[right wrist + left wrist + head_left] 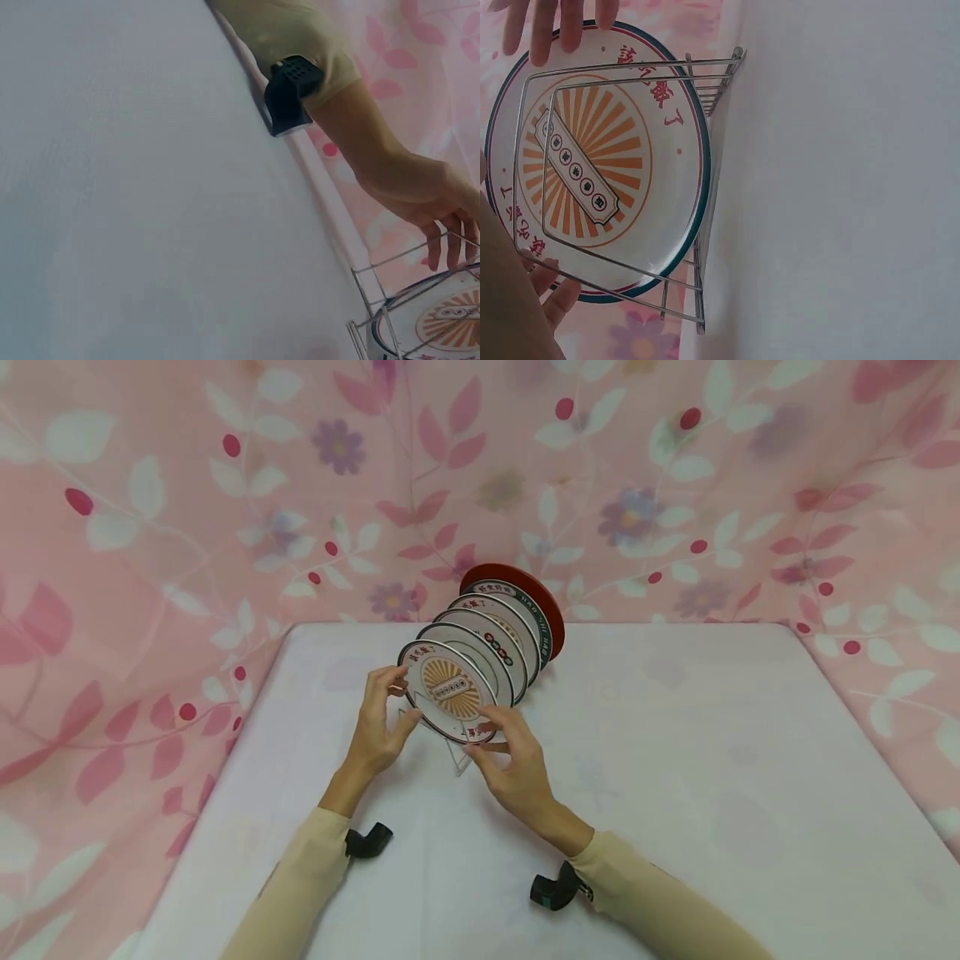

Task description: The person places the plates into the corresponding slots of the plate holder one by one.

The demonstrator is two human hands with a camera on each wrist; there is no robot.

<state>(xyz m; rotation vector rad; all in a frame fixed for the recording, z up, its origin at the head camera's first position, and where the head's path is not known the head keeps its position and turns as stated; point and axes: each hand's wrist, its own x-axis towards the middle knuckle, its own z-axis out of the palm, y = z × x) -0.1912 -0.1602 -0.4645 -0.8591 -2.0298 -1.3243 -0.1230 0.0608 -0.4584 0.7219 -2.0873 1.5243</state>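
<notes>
In the head view, both hands are at the front round plate [457, 697], which has a dark rim, red lettering and an orange sunburst. My left hand [378, 722] holds its left edge, fingers and thumb curled at the rim. At the lower right edge my right hand [513, 760] grips it, fingertips overlapping the face. The plate leans upright in a wire dish rack [697, 277], seen clearly in the left wrist view. Behind it stand several similar plates [517, 656] in a row. The right wrist view shows my left hand [427, 191] above the plate's edge.
A red disc-shaped piece [551, 610] stands at the back of the row. The rack rests on a white-covered table [675, 777], with a pink floral cloth [480, 460] hanging behind. Black wrist devices [555, 889] stick out from both sleeves.
</notes>
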